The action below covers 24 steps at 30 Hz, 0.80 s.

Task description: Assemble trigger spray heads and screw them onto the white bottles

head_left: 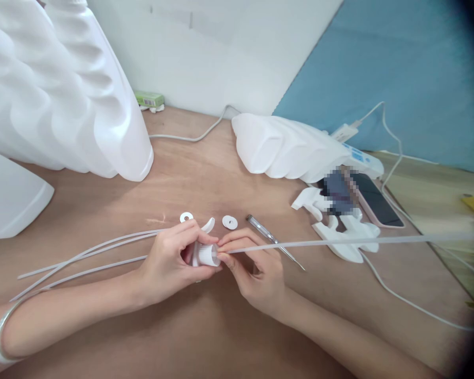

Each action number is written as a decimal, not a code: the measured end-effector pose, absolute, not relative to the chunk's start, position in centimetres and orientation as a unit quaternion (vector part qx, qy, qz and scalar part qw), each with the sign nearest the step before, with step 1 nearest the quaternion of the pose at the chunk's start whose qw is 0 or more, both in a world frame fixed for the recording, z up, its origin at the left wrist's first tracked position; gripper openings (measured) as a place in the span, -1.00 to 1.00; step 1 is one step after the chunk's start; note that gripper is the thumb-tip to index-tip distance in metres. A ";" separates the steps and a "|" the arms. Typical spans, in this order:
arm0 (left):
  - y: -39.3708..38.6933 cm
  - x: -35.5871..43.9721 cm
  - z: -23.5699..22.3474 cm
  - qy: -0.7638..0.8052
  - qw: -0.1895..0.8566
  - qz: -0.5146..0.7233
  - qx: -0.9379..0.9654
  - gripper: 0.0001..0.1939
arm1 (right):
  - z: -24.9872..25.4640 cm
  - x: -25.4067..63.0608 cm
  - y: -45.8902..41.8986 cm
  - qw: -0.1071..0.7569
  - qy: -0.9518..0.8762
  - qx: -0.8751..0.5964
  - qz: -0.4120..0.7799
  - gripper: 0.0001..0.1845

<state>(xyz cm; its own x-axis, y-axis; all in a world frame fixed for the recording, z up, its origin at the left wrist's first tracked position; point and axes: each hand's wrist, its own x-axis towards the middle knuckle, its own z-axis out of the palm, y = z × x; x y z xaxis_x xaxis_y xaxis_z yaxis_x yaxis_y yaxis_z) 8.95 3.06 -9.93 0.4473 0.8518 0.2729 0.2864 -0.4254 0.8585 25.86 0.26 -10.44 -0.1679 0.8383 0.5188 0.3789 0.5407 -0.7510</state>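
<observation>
My left hand point(168, 260) is closed around a white trigger sprayer head point(208, 255), its collar facing right. A long translucent plastic tube point(319, 242) runs off to the right from the collar's mouth. The fingertips of my right hand point(263, 273) pinch that tube close to its end, right at the collar. How deep the end sits is hidden by the fingers. Several more thin tubes point(102, 263) lie to the left, partly behind my left hand. Just beyond the hands are small white discs point(229, 222) and a screwdriver point(263, 230) with a clear handle.
Large white bottles point(120, 110) stand at the left, and another white bottle point(284, 150) lies at the back. More white sprayer heads point(343, 242), a phone point(379, 202) and a power strip point(369, 162) with cables are on the right. A green box point(150, 99) sits by the wall.
</observation>
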 end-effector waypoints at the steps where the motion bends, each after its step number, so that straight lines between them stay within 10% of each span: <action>1: 3.1 8.9 -10.0 0.373 0.386 0.369 0.759 -0.81 | -10.5 25.9 0.3 0.492 -0.730 -0.415 0.231 -0.83; 24: 3.4 9.0 -9.8 0.439 0.502 0.325 0.671 -0.73 | -10.2 26.9 0.6 0.456 -0.760 -0.414 0.208 -0.71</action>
